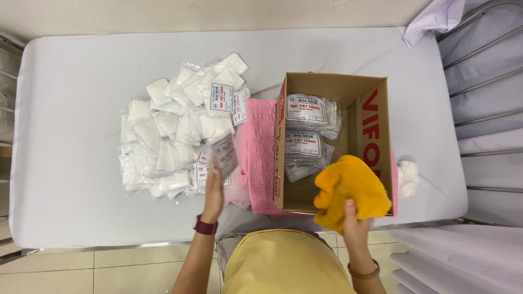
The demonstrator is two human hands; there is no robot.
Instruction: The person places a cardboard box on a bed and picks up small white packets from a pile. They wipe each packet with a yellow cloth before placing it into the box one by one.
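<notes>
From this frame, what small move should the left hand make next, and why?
Probably carry the clear gauze packet in the left hand rightward into the open brown cardboard box: similar packets already lie stacked there, and the right hand holds the folded orange cloth at its near corner.

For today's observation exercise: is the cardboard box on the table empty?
No, the cardboard box holds stacked clear packets with white gauze inside, along its left half.
</notes>
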